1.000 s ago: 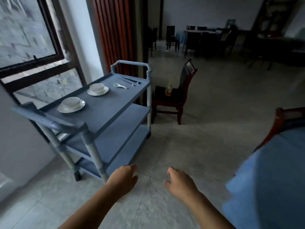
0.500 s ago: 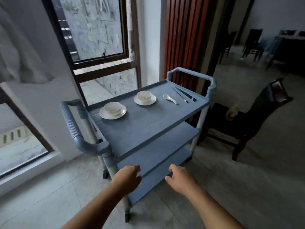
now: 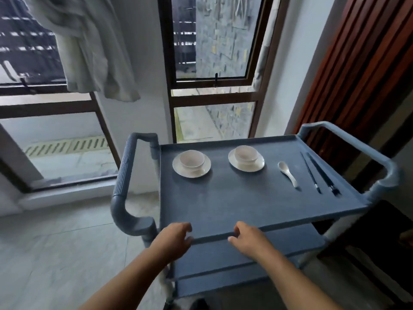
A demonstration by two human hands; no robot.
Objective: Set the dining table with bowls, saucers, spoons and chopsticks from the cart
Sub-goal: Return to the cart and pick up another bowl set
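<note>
A blue three-shelf cart stands right in front of me. On its top shelf sit two white bowls, each on a white saucer: the left bowl on its saucer, the right bowl on its saucer. To their right lie a white spoon and dark chopsticks. My left hand and my right hand hover at the cart's near edge, fingers loosely curled, holding nothing.
The cart has a ribbed handle on the left and another handle on the right. Windows and a white wall lie behind. A pale cloth hangs top left. A dark chair stands at the right.
My view has turned and closed in on the cart, which now fills the middle. Both hands have come up to the cart's near edge. Nothing on the cart has moved.
</note>
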